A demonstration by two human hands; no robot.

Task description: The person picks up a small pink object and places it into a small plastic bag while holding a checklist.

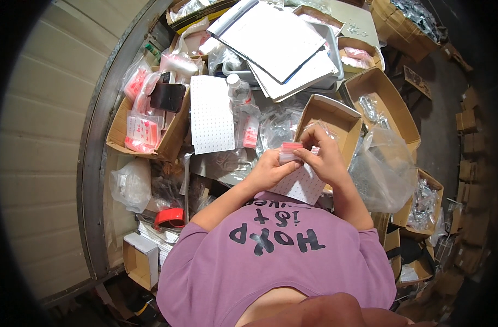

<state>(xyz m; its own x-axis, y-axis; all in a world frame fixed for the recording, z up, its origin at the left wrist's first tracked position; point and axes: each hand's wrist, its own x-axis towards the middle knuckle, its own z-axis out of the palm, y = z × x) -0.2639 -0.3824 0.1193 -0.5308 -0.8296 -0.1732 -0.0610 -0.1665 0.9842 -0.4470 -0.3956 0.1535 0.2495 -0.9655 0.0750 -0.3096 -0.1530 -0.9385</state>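
Observation:
A small bundle of clear plastic bags with red-pink edges (pixel 290 152) is held between my two hands. My left hand (pixel 270 170) is closed around its left side, with the thumb along the lower edge. From the right, my right hand (pixel 322 157) pinches the bundle between thumb and fingers. Below the hands lies a white sheet with rows of small marks (pixel 302 186). An open cardboard box (pixel 344 124) stands just beyond my right hand. Clear plastic bags (pixel 276 129) lie heaped beyond my left hand.
Papers (pixel 276 41) are piled on a grey bin at the back. Left of centre are a bottle (pixel 238 90), another marked sheet (pixel 212 114), and a phone (pixel 167 97) on a cardboard box (pixel 175 133) of red-printed bags. A large clear bag (pixel 384 171) sits at right.

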